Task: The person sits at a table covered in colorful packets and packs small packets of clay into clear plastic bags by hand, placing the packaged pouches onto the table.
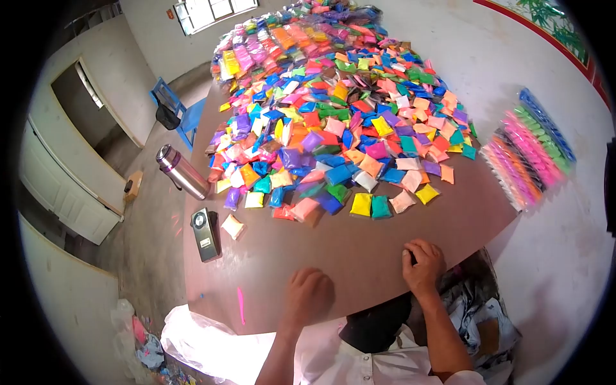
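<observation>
My left hand (310, 292) hovers over the near part of the brown table (359, 247), blurred by motion, so its fingers do not show clearly. My right hand (423, 264) rests at the table's near right edge with its fingers curled in. A dark patch shows between thumb and fingers; whether it is an object or shadow I cannot make out. Ahead of both hands lies a big heap of small colourful packets (333, 128). Closest to my hands are a yellow packet (361, 205), a teal packet (381, 206) and a peach packet (403, 201).
On the left stand a steel thermos (183, 173) and a black device with a round dial (204, 234). A pink plastic strip (241, 305) lies near the front edge. Bundled colourful strips (529, 151) are at the right by the wall. A blue chair (186, 115) stands beyond the table.
</observation>
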`<state>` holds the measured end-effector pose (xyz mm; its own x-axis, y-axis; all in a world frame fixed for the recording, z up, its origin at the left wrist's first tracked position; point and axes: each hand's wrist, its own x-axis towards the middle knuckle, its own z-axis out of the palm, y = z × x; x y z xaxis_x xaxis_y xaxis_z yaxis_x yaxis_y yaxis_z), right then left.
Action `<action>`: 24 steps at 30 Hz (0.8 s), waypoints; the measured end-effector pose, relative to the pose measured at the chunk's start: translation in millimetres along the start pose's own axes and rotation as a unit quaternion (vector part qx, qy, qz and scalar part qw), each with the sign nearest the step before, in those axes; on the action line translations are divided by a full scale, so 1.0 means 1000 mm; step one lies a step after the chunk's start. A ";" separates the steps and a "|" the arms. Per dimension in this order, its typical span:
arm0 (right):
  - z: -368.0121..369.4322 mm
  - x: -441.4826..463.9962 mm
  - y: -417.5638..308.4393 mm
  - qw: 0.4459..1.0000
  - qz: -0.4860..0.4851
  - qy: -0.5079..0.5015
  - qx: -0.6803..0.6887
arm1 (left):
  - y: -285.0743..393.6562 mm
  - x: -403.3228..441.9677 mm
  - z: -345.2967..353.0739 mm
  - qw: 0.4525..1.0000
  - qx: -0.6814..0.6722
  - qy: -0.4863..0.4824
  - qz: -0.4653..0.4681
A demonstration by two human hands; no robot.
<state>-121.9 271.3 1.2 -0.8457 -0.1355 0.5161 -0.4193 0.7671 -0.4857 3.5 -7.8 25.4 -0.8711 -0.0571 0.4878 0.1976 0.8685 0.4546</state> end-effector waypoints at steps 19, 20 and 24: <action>0.001 -0.003 0.002 1.000 0.006 0.003 0.007 | -0.008 -0.008 0.011 0.998 -0.013 0.017 -0.058; 0.001 -0.003 0.003 1.000 0.004 0.006 0.008 | -0.008 -0.008 0.011 0.998 -0.014 0.017 -0.058; 0.002 -0.002 0.002 1.000 0.008 0.008 0.018 | -0.010 -0.008 0.013 0.998 -0.013 0.018 -0.051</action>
<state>-121.4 272.3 -2.2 -0.8473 -0.1123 0.5191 -0.4172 0.7455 -0.5197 2.7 -9.8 7.2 -0.8704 -0.1634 0.4645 0.1203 0.8442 0.5224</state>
